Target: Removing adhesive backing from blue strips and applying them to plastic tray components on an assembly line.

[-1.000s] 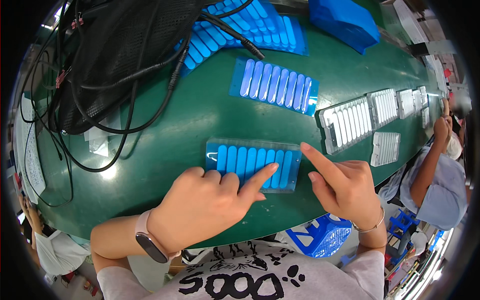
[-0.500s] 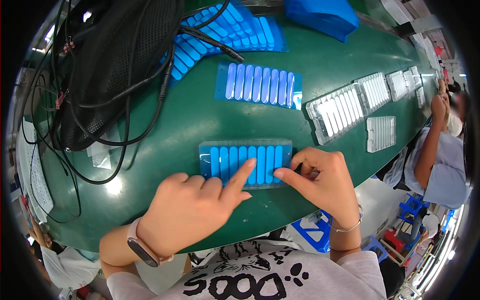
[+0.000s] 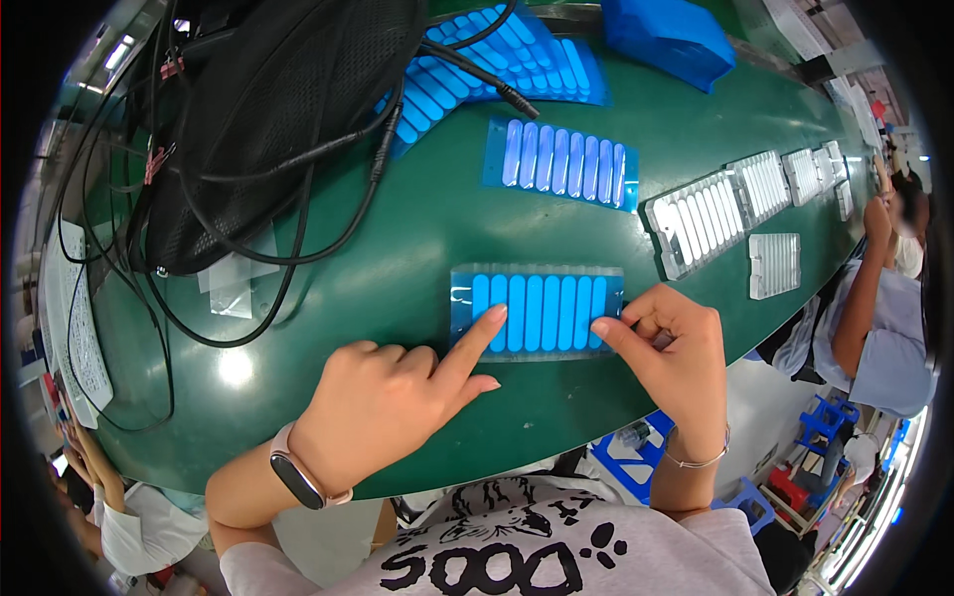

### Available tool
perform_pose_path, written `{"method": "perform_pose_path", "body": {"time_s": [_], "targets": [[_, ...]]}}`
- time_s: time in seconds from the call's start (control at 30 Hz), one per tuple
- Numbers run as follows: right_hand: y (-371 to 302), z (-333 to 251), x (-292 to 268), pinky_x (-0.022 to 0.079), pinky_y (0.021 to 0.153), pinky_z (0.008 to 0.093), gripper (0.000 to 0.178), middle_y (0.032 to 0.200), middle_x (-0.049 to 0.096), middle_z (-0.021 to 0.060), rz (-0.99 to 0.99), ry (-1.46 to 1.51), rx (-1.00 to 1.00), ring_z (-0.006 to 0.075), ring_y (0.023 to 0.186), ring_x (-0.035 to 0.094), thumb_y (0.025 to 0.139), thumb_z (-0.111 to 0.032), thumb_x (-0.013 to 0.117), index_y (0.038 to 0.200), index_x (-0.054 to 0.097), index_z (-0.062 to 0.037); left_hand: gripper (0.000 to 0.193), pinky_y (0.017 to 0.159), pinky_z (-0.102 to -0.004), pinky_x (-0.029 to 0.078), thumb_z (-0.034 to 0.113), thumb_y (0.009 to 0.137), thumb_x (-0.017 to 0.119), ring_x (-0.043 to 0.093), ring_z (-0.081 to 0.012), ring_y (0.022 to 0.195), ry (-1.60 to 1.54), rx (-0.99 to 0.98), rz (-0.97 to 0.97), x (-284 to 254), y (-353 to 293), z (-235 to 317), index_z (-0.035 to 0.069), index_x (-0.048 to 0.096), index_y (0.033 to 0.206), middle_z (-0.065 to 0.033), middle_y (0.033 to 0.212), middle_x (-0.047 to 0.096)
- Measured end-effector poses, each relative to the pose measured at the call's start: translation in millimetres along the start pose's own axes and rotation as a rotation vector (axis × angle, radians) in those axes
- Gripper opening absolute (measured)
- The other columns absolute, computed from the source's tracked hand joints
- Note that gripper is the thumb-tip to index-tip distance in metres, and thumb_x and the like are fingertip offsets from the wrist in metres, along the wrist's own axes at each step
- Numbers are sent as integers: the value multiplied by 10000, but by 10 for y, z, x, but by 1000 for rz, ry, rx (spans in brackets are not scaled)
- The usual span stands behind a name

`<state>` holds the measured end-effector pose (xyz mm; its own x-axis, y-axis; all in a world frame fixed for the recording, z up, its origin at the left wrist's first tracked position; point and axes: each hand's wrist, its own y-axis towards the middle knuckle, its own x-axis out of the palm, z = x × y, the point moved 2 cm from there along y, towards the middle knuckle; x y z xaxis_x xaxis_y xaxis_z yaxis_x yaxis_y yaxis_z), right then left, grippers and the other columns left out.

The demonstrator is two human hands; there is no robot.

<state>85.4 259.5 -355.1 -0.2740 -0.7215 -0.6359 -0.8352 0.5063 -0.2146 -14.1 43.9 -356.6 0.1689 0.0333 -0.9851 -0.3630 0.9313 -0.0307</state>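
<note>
A blue film sheet with several long rounded strips lies over a clear grooved plastic tray on the table in front of me. The index finger of my left hand is stretched out, its tip on a strip near the sheet's left end. That hand's other fingers are loosely curled and hold nothing. At the right end, my right hand pinches the sheet and tray edge, the thumb on top of the last strip. Its fingertips are partly hidden behind the edge.
Beyond lies another blue strip sheet, with piled blue sheets behind it. Clear trays with white strips line the right, beside a separate tray. A black mesh bag with cables fills the left. Other people sit both sides.
My left index fingertip has moved leftward along the sheet, from a strip right of its middle to one near its left end. My right hand keeps its pinch. The whole view has shifted slightly.
</note>
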Motion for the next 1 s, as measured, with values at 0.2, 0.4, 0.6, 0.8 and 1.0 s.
{"method": "perform_pose_path", "body": {"time_s": [0.2,0.4,0.6,0.8,1.0], "targets": [[7,102,-9,255,424,206,182,491,465,-23,-45,128,80,21,456,344,772,-80,745,699,602,6,565,388,-286,355,429,842,640,436,-142,355,-157,-11,-100,-67,12,-148,168,534,1331,18,450,438],[-3,101,11,200,428,200,164,524,457,-83,-166,437,138,-11,482,325,824,-96,713,724,627,1,519,406,-298,379,405,854,633,470,-174,372,-70,-17,-60,-70,-22,-144,178,548,1313,2,460,463],[1,-208,-69,179,428,205,169,535,462,-88,-238,583,49,-19,479,319,840,-92,699,716,620,-9,560,404,-288,327,334,822,693,420,-146,356,-305,-81,170,-87,-61,-312,134,540,1322,-26,449,421],[254,-1003,-52,181,448,208,167,550,462,-75,-342,421,-162,-6,489,328,806,-53,688,675,592,-12,650,410,-260,322,400,755,757,396,-127,359,-623,-252,93,-265,-19,-409,92,561,1293,-20,446,414],[359,-1006,49,175,439,204,170,546,471,-71,-501,353,-229,-22,486,324,819,-88,703,690,611,-25,641,447,-324,433,424,755,742,561,-218,435,-555,-241,17,-190,-8,-347,74,572,1264,-61,478,502]]}}
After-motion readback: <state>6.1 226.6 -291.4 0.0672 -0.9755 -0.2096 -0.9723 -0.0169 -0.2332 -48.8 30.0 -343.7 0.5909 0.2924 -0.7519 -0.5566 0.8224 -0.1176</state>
